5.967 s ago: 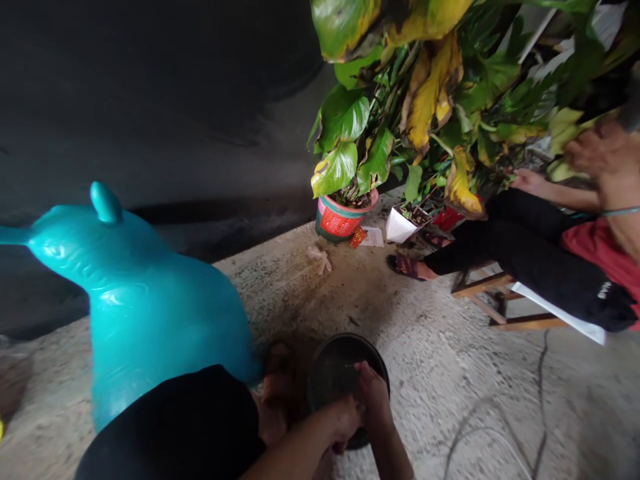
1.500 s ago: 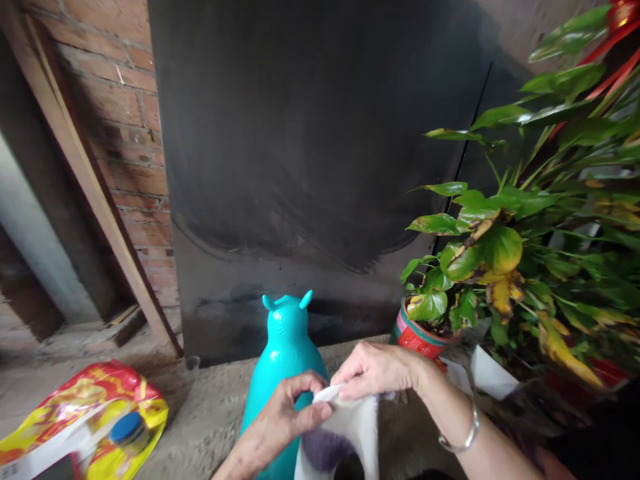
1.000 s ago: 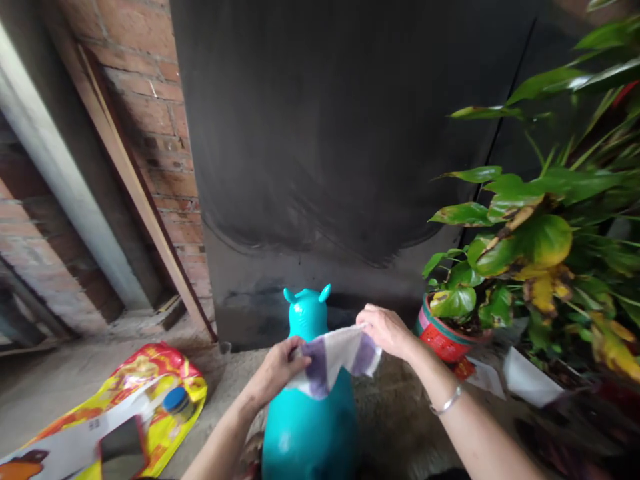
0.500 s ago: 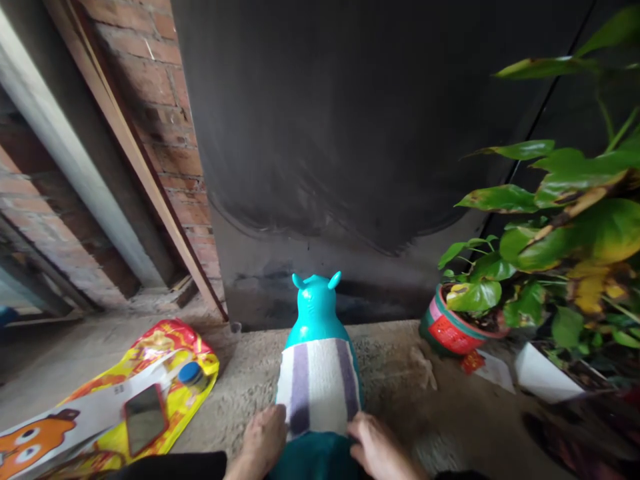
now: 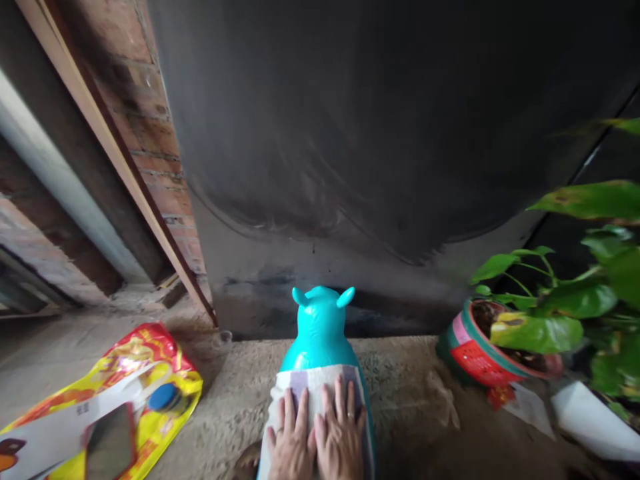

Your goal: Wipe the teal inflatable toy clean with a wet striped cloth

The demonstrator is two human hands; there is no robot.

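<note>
A turquoise inflatable animal toy [image 5: 321, 327] with two small ears stands in front of me, its head toward the black panel. Over its back lies a white towel [image 5: 320, 378] with purple stripes. Flat on the towel rests my left hand [image 5: 291, 437], fingers spread. Close beside it, thumbs almost meeting, my right hand [image 5: 341, 433] presses on the cloth with its fingers stretched forward; a ring shows on one finger. The near end of the toy is out of the frame.
At left, a red and yellow plastic bag [image 5: 150, 353] lies under a phone [image 5: 111, 443] and a blue-capped jar [image 5: 165, 398]. A potted plant [image 5: 480, 347] and a white planter [image 5: 593, 417] stand at right. The black panel [image 5: 325, 167] rises ahead beside a brick wall [image 5: 150, 133].
Both hands have moved from the towel's near corners, where they gripped its edges, forward onto its middle and now lie flat. The view has shifted closer to the toy.
</note>
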